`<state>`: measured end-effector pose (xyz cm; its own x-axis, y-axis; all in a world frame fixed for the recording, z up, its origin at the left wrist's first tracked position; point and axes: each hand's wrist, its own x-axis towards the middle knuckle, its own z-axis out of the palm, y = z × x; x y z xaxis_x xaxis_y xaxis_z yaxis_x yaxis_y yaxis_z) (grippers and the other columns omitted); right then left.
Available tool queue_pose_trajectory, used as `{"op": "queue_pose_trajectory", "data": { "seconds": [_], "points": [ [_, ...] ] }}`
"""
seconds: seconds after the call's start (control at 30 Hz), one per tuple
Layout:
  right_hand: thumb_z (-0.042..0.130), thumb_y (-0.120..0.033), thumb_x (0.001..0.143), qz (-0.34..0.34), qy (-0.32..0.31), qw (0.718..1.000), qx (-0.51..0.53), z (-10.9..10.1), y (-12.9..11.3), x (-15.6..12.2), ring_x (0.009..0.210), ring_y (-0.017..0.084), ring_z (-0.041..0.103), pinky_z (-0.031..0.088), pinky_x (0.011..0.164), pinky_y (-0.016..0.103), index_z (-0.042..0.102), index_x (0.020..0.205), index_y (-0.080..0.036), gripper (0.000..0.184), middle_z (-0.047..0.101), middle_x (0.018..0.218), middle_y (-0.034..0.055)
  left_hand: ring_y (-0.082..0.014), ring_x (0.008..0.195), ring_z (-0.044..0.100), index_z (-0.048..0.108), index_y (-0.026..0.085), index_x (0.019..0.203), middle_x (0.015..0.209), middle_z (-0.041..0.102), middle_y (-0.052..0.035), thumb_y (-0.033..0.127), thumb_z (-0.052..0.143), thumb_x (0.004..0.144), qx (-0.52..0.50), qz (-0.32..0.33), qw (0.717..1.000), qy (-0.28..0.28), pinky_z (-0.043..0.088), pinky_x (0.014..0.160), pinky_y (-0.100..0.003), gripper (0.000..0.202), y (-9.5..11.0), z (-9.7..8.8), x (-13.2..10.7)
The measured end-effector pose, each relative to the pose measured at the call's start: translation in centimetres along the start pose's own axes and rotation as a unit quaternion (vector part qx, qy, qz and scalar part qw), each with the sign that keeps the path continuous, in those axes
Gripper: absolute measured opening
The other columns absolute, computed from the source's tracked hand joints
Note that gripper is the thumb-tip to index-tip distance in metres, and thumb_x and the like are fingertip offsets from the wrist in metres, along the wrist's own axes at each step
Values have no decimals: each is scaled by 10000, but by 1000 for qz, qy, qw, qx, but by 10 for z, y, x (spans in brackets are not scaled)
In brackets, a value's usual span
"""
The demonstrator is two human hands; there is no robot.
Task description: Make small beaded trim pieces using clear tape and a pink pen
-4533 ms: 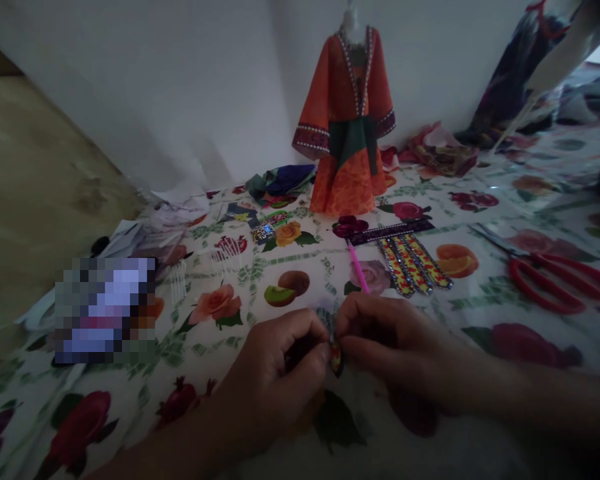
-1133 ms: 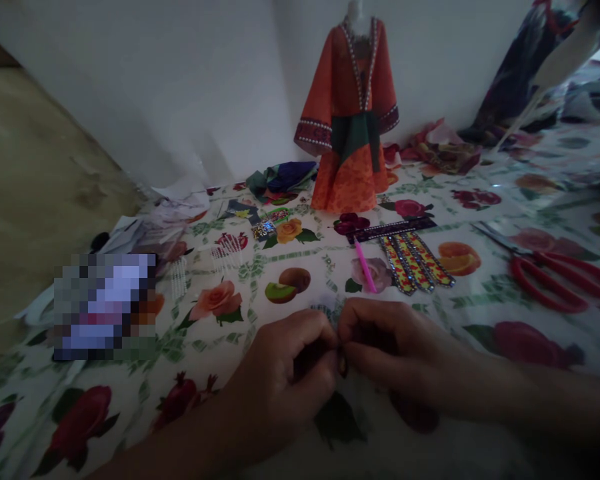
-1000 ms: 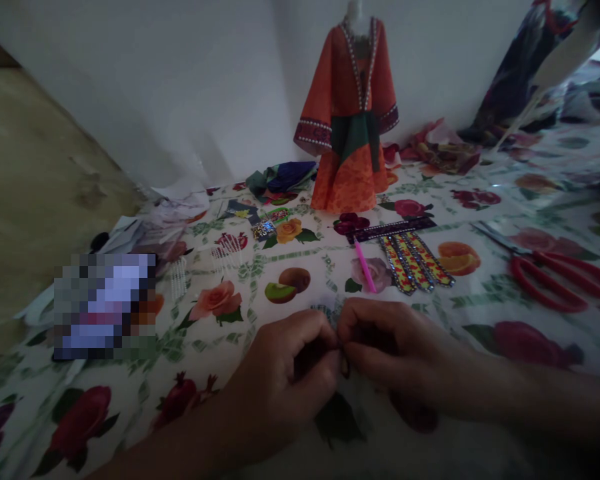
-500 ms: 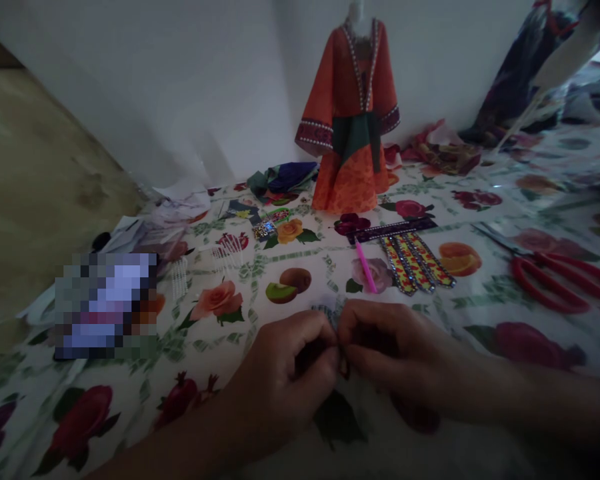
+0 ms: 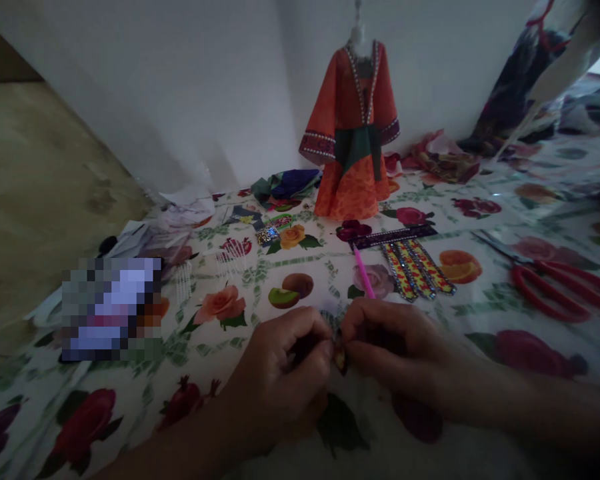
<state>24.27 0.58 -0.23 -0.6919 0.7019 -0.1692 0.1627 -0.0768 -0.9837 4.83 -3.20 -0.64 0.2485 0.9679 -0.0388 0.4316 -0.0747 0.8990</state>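
In front of me, my left hand (image 5: 287, 370) and my right hand (image 5: 405, 347) meet with their fingertips pinched together. Between them is a small yellowish piece with a dark edge (image 5: 340, 361), mostly hidden by the fingers. Just beyond my right hand lies a pink pen-like stick (image 5: 364, 273). Beside it are several yellow and red trim strips (image 5: 419, 270) edged with shiny stones. A dark purple beaded band (image 5: 395, 236) runs along their far ends. Red-handled scissors (image 5: 555, 283) rest at the right with the blades pointing away from me.
A small orange dress (image 5: 355, 120) stands on a form by the wall. On the left lie a blurred phone (image 5: 113, 310) and papers (image 5: 145, 243). Strings of white beads (image 5: 233, 259), a glittery patch (image 5: 267, 235) and folded blue cloth (image 5: 293, 183) are on the flowered tablecloth (image 5: 170, 367).
The camera view has tilted up slightly, so the scene sits a little lower. More of the yellowish piece shows between my fingertips; both hands keep their pinch.
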Motion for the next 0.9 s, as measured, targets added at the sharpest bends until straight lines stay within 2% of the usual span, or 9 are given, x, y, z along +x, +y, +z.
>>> {"op": "queue_pose_trajectory", "data": {
  "seconds": [0.23,0.37,0.53,0.63,0.77,0.9],
  "points": [
    [553,-210,972,-21,21,998,60,0,9,-2,529,37,432,350,465,124,536,868,-186,108,501,646,-70,-125,590,539,565,202,752,646,553,19,256,516,885,-53,-13,998,27,397,507,-208,152,-1,-1,1],
    [577,-285,971,-42,46,997,50,-2,13,-1,580,57,449,362,479,140,539,976,-210,83,545,731,-51,-128,632,551,585,201,761,692,574,9,251,520,887,-60,-7,998,11,413,543,-213,150,-1,-3,0],
    [564,-276,970,-21,30,999,36,-3,13,1,604,82,478,378,511,179,555,1093,-223,134,585,766,-27,-110,564,526,587,200,754,651,553,20,273,543,877,-95,-15,995,11,389,507,-210,149,-2,1,-4],
    [568,-253,962,-8,14,999,49,-2,10,1,537,60,450,354,463,168,574,1034,-201,90,568,730,-37,-108,554,532,585,192,748,661,571,10,275,559,863,-114,-31,993,-4,386,484,-202,145,0,2,-4],
    [569,-254,960,23,-1,998,65,-2,6,0,420,16,414,324,378,135,542,899,-182,98,520,668,-70,-96,435,530,549,196,815,543,593,25,313,519,923,-173,-102,978,-60,393,434,-177,162,1,1,-3],
    [567,-222,955,29,2,998,57,-1,4,0,386,1,422,323,347,120,542,894,-182,77,523,668,-78,-112,535,635,524,198,877,615,651,17,277,534,934,-239,-113,961,-83,480,517,-182,98,-3,0,-1]
  ]
}}
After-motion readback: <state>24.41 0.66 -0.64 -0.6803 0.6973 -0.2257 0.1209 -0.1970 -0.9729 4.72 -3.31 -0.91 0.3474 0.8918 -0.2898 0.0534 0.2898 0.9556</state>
